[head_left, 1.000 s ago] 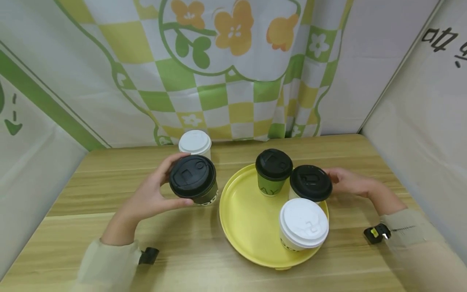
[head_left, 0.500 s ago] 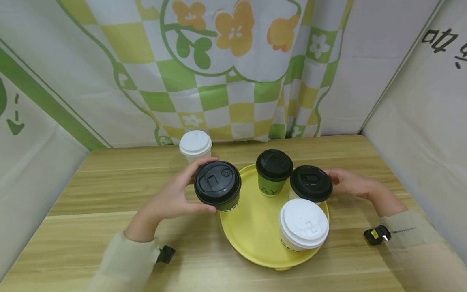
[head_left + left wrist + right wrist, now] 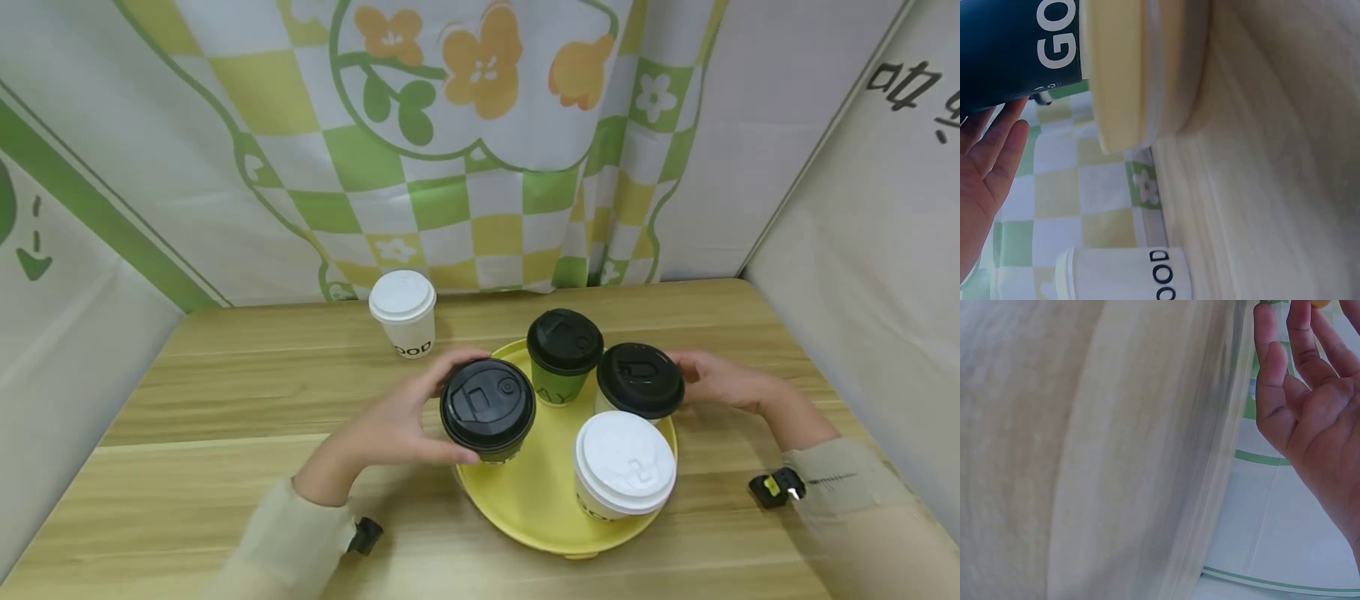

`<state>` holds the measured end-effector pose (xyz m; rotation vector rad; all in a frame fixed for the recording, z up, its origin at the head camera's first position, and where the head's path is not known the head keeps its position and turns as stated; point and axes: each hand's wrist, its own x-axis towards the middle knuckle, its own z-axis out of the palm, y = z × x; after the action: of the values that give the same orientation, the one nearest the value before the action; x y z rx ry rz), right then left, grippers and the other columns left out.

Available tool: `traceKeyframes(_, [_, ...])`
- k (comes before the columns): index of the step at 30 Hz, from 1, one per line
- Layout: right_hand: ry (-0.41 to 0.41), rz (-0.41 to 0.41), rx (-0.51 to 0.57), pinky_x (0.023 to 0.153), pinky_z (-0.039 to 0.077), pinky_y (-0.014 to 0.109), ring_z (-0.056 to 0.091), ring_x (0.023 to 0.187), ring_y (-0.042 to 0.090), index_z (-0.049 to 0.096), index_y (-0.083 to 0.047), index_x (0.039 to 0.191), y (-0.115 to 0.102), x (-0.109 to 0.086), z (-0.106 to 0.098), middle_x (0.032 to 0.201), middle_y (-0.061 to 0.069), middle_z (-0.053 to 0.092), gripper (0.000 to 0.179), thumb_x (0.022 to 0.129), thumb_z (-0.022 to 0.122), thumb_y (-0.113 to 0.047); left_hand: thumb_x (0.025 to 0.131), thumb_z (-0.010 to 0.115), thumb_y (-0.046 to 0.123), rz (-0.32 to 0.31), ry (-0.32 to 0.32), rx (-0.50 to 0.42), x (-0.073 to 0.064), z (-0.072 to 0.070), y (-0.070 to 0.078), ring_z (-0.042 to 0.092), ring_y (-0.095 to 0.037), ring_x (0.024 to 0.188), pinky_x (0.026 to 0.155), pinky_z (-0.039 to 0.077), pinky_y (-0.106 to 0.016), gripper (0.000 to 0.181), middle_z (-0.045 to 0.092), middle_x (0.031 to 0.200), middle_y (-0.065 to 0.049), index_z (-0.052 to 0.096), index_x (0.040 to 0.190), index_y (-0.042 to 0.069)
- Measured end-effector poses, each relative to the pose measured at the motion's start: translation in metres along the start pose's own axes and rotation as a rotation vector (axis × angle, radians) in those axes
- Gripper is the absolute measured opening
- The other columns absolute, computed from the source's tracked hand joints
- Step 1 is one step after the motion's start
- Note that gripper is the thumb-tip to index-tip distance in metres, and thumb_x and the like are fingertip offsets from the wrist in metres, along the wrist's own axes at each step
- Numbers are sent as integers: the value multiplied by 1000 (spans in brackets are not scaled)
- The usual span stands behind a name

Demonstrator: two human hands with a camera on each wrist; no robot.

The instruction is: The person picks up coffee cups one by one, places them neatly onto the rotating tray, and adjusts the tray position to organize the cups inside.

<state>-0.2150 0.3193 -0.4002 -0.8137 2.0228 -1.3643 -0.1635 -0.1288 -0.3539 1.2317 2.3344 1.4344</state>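
My left hand (image 3: 393,429) grips a dark paper coffee cup (image 3: 487,408) with a black lid, thumb at the near side and fingers round the back. The cup is over the left part of the round yellow tray (image 3: 543,508); in the left wrist view its base is right at the tray's pale edge (image 3: 1119,75). On the tray stand a green cup (image 3: 558,367) with a black lid, a cream cup (image 3: 640,379) with a black lid and a white-lidded cup (image 3: 624,462). Beside the cream cup is my right hand (image 3: 716,382), its fingers loosely bent in the right wrist view.
A white lidded cup (image 3: 405,312) with dark lettering stands on the wooden table (image 3: 225,392), behind and left of the tray. A checked curtain (image 3: 465,192) hangs along the table's back edge. White fabric walls (image 3: 885,225) rise at both sides.
My left hand has carried the dark cup rightward and toward me, from beside the tray to over its left part. The white cup behind is now in full view. My right hand has stayed put.
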Motion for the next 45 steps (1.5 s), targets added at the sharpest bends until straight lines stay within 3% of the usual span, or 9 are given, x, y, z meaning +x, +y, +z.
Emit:
traceKeyframes(7, [14,-2,-4,81,56,27,64,99,6,59,-30,126,2,-1,1,114,-10,69,44,96,56,2,68,92,24,-1,-57,-13,2,14,0,55,-18,129,106,48,-43,100,55,142,-1,35,150,21])
traceKeyframes(25, [32,5,3,82,55,25,64,101,5,56,-34,128,4,-3,2,116,-12,68,47,96,56,1,69,91,24,-21,-123,-45,0,35,-9,52,-15,131,108,45,-43,98,57,140,5,35,149,23])
traceKeyframes(45, [31,-4,5,84,54,24,63,102,4,56,-36,128,4,-2,3,118,-13,68,50,96,56,2,71,90,25,25,-166,-65,1,38,-10,53,-15,132,112,42,-42,98,58,141,2,32,150,22])
